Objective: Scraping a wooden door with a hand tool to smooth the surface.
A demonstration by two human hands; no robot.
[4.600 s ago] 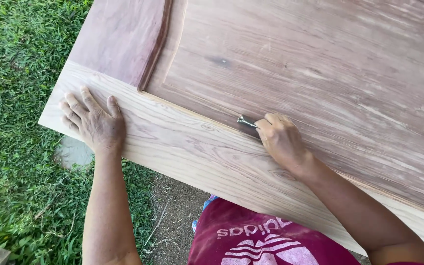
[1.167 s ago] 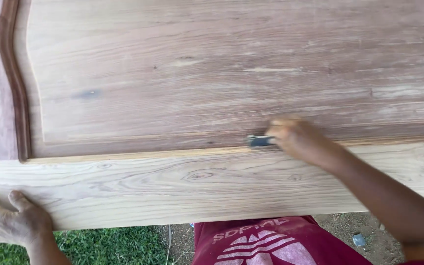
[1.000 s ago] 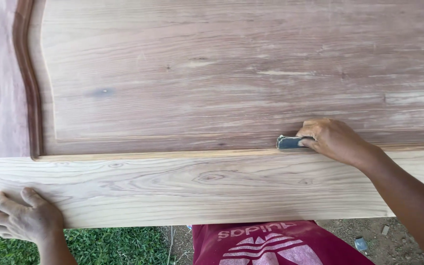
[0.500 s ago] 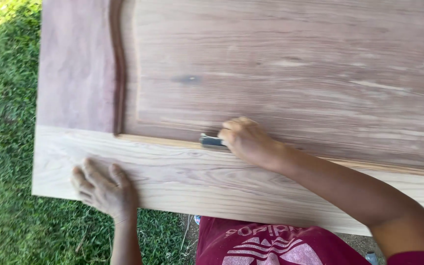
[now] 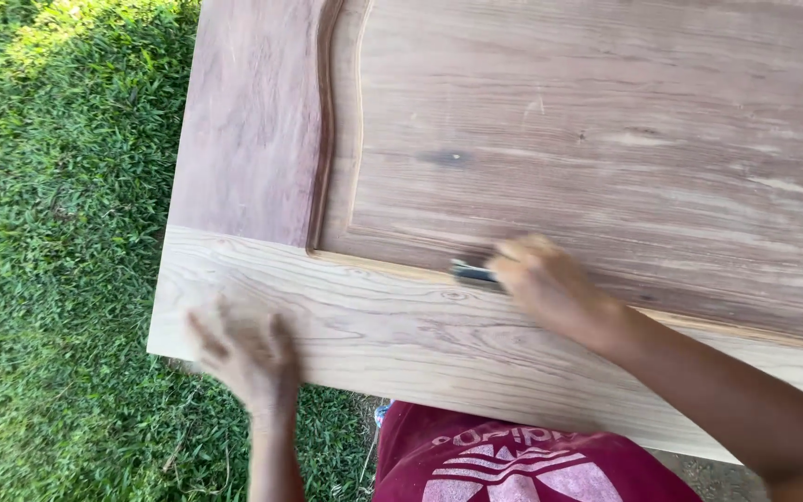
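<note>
Over the door: I am looking straight down at a wide wooden door (image 5: 606, 139) lying flat, with my two hands working along its near edge.
Right hand: my right hand (image 5: 550, 288) is lying on the groove where the raised panel (image 5: 625, 149) is meeting the pale rail (image 5: 401, 325); the fingers are curling together and pinching a small dark tool (image 5: 472, 274).
Tool: it is sticking out to the left of my fingertips, its tip touching the moulded edge of the panel; it is too blurred for me to tell what kind it is.
Left hand: my left hand (image 5: 248, 358) is hovering or resting at the rail's near edge, close to the door's left corner; the fingers are spreading apart, pointing up and to the left, holding nothing. The blur is keeping me from telling whether the palm is touching the wood.
Hands apart: they are sitting well apart, the left one nearer to me.
Stile: a reddish stile (image 5: 253, 121) is running up the left side of the door, beside a curved moulding.
Ground: grass (image 5: 48, 232) is showing to the left of the door.
Shirt: my maroon shirt (image 5: 513, 465) is showing under the rail.
</note>
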